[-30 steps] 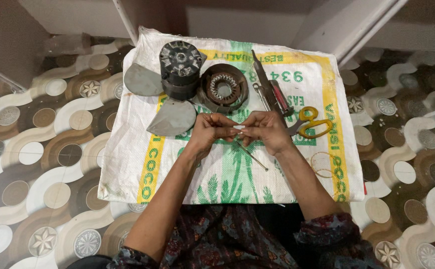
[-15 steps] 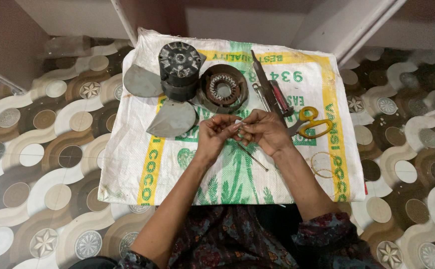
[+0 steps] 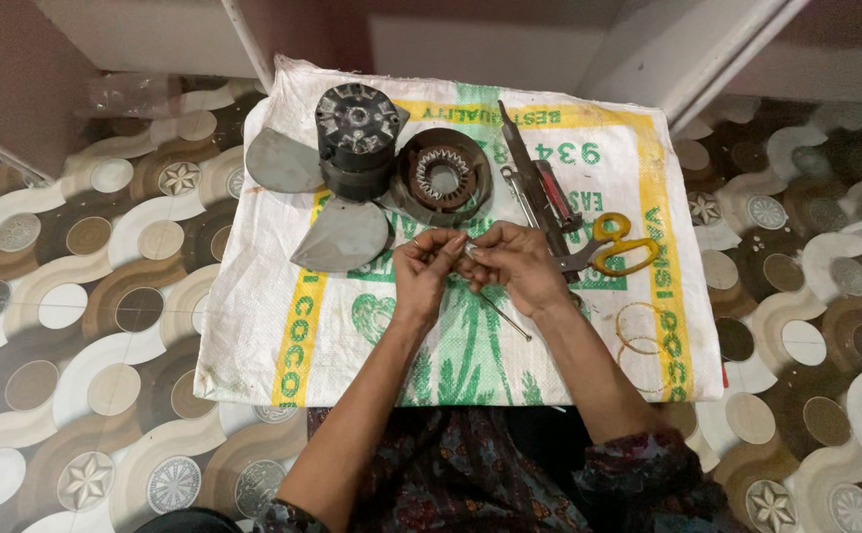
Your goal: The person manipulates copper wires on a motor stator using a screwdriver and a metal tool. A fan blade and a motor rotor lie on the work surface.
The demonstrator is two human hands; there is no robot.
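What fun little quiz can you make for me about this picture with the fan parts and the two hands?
1. True or false: the yellow-handled scissors lie on the same side of the woven sack as the person's right hand.
2. What stands right beside the round ring with copper windings?
A. a grey fan hub with blades
B. a glass of water
C. a red ball
3. Fill in: the left hand and the right hand meet above the ____.

Key
1. True.
2. A: the fan hub stands just beside the ring.
3. Sack: the fingertips pinch something too small to tell, over the sack's middle.
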